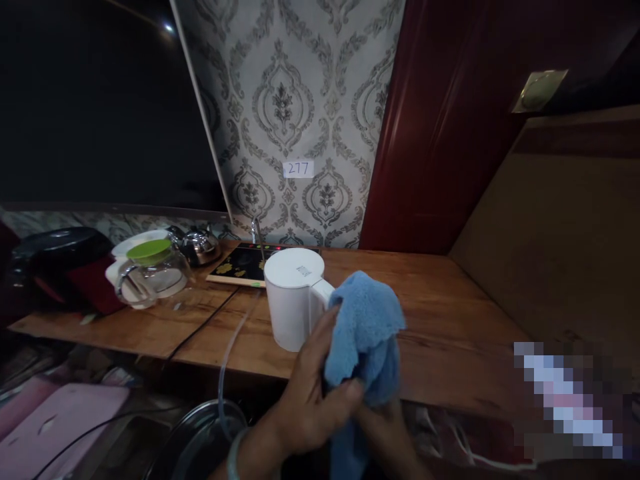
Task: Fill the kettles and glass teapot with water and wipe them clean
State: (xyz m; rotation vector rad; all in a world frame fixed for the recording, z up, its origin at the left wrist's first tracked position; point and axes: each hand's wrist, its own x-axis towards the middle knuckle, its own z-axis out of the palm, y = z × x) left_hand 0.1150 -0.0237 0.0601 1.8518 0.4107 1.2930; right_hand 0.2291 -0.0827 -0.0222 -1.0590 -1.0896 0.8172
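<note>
A blue towel (367, 320) is bunched up between my two hands, just in front of the counter. My left hand (315, 393), with a pale bangle at its wrist, curls its fingers and thumb around the towel's left side. Lower down, my right hand (387, 430) grips the towel from below and behind, its fingers mostly hidden by the cloth. Just beyond my hands a white lidded kettle (287, 313) stands upright near the counter's front edge. Its handle points right, partly covered by the towel and my left hand.
On the wooden counter (425, 300) are a black induction cooker (245, 261), a steel teapot (200, 245), a glass jug (165, 273) with a green lid and a black-and-red appliance (65, 267). A clear hose (230, 347) runs down to a metal basin (187, 433).
</note>
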